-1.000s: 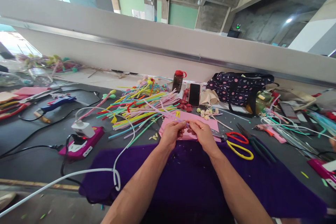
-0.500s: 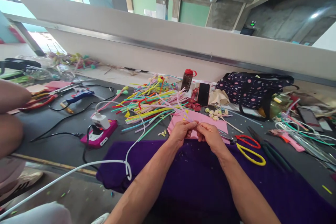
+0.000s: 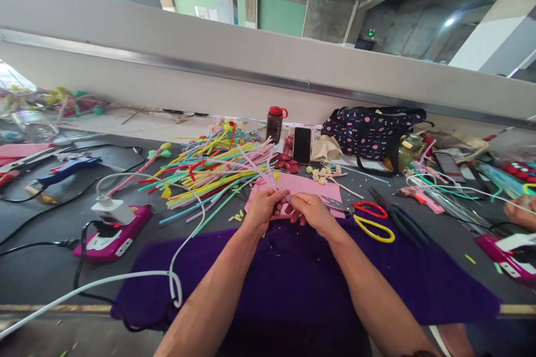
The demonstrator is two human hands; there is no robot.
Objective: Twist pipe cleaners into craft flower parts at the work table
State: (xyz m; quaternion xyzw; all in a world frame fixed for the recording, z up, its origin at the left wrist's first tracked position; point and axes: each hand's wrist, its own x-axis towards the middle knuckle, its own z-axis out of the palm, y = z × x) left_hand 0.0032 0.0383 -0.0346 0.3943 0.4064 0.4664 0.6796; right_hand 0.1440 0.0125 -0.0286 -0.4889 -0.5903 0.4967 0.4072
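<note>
Pale lilac pipe cleaners (image 3: 260, 172) rise up and leftward from my left hand (image 3: 263, 211), whose thumb and fingers are closed on their lower ends. Close beside it, my right hand (image 3: 312, 213) pinches the same pipe cleaners by the tips of its thumb and forefinger, its other fingers curled loosely. The exact ends between the fingertips are hidden. Under and behind both hands lies a pink sheet (image 3: 301, 183). Scissors (image 3: 372, 228) with one red and one yellow handle loop lie to the right of my right hand, their blades on the sheet.
A heap of coloured pipe cleaners (image 3: 213, 178) lies behind left. A bottle (image 3: 274, 125), a phone (image 3: 302, 145) and a patterned bag (image 3: 372, 134) stand along the back. Dark shears (image 3: 404, 220) lie right; a white cable (image 3: 125, 278) crosses left. Another person's hand (image 3: 521, 212) is at far right.
The view has turned right, so the table's things shift left and another person's hand shows at the right edge. My hands stay together on the pipe cleaners; my right fingers have loosened slightly.
</note>
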